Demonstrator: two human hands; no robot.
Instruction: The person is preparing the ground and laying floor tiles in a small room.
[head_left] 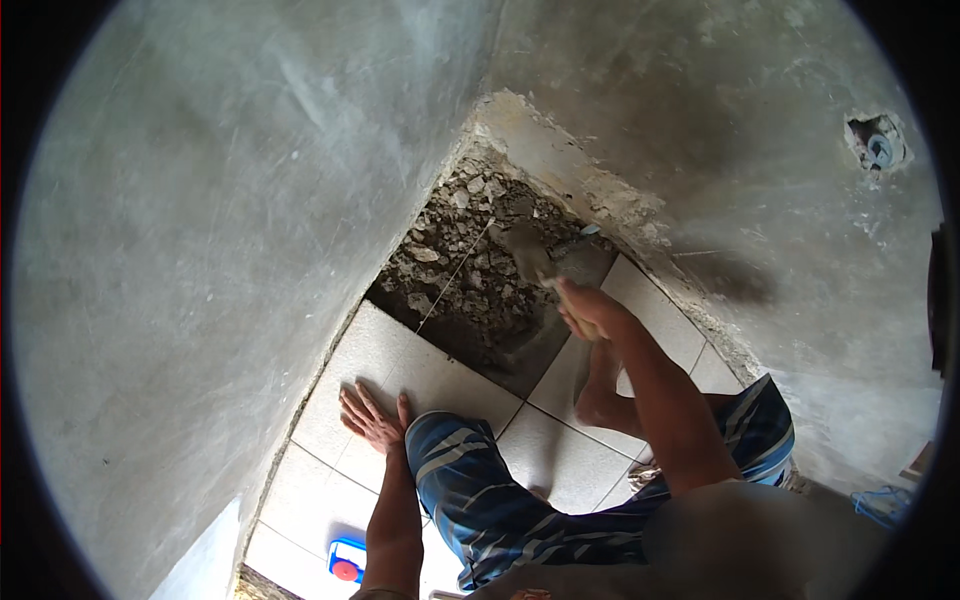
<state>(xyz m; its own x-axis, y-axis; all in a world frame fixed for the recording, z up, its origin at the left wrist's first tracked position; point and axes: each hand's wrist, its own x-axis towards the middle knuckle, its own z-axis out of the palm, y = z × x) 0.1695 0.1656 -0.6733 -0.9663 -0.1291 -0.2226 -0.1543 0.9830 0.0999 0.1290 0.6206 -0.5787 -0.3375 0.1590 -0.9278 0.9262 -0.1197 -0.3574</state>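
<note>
My right hand (592, 310) is closed around the handle of a trowel (527, 252). Its grey blade, somewhat blurred, is over a corner patch of broken rubble (425, 255) and dark mortar. On the right side of that patch lies smoother wet mortar (585, 263), with a small pale piece by the wall. A thin string (455, 277) crosses the rubble. My left hand (373, 420) rests flat on a pale floor tile (440, 375), fingers spread, holding nothing, beside my knee.
Grey plastered walls (230, 200) meet at the corner beyond the rubble. Laid tiles (570, 460) surround my legs and bare foot. Near my left forearm sits a blue-and-white object with a red round part (346, 570). A wall hole (877, 143) and blue cord (884, 507) are at right.
</note>
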